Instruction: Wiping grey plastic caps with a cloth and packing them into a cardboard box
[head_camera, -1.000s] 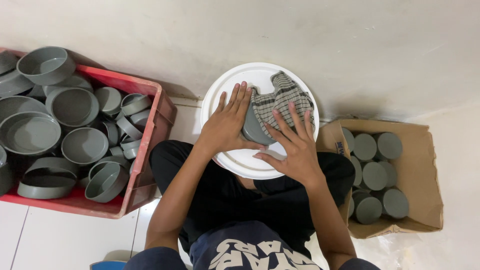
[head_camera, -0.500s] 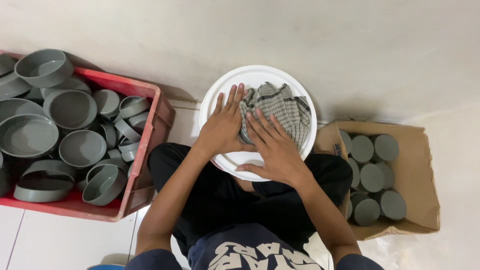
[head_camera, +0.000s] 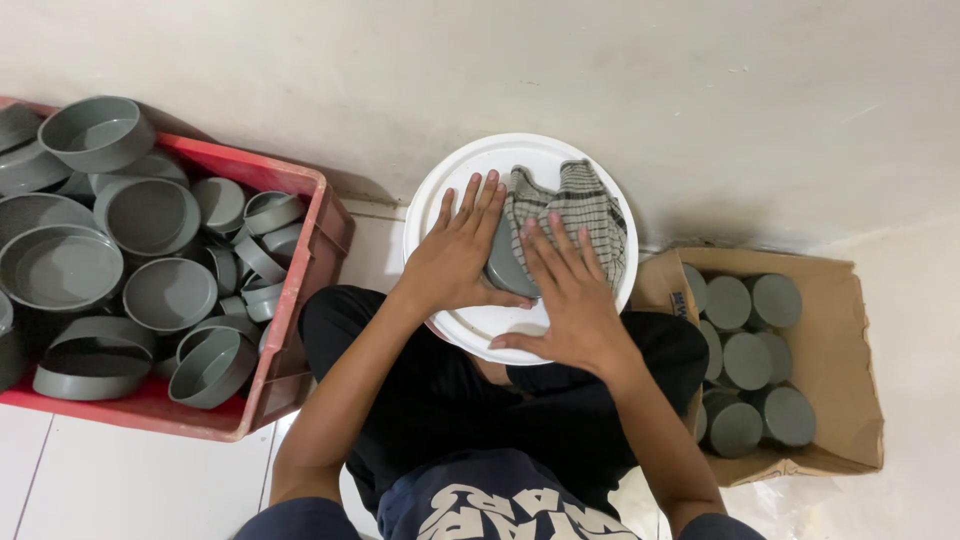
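— On the floor, what sits around the person?

— At the left a red crate (head_camera: 300, 250) heaped with grey plastic caps (head_camera: 150, 215) of several sizes, at the right an open cardboard box (head_camera: 850, 350) holding smaller grey caps (head_camera: 750, 360) laid flat side up. Between them, over the lap, stands a white round lid (head_camera: 470, 325), and that serves as the working surface.

— And on that lid?

— A checked cloth (head_camera: 585, 205) lies bunched over its far right part. Just beside the cloth, near the lid's middle, a grey cap (head_camera: 503, 268) shows only as a small curved patch.

— Where is that cap relative to the hands?

— Right between them. The left hand (head_camera: 455, 255) lies flat with fingers spread, its thumb along the cap's near edge. The right hand (head_camera: 570, 295) lies flat too, fingertips resting on the cloth's lower edge, covering the cap's right side.

— How about the grip?

— Neither grip closes around anything: both palms press down, open, fingers straight. The cap is pinned under and between them rather than held.
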